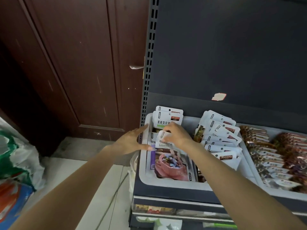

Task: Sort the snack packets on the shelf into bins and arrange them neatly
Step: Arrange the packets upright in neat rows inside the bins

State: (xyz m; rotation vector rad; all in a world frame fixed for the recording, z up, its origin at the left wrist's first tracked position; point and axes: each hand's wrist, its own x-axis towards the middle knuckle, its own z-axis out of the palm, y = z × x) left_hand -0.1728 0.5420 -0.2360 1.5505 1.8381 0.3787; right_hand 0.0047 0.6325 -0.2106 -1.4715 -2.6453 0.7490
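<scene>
Head view, near to far: a big pictured packet [169,163] lies flat in the white bin [166,182]. At its 12 o'clock, the right hand [176,135] pinches a white packet [163,137]; the left hand [131,140], fingers spread, touches the bin's left wall. Upright packets [167,117] stand behind.

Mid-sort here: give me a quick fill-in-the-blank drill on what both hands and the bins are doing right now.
1. The right hand pinches a white ____ over the left bin.
2. The left hand rests with straight fingers on that bin's ____ wall.
3. The brown packets fill the bin farthest ____.
4. Left of the shelf upright stands a brown ____.

Missing words: packet; left; right; door
</scene>
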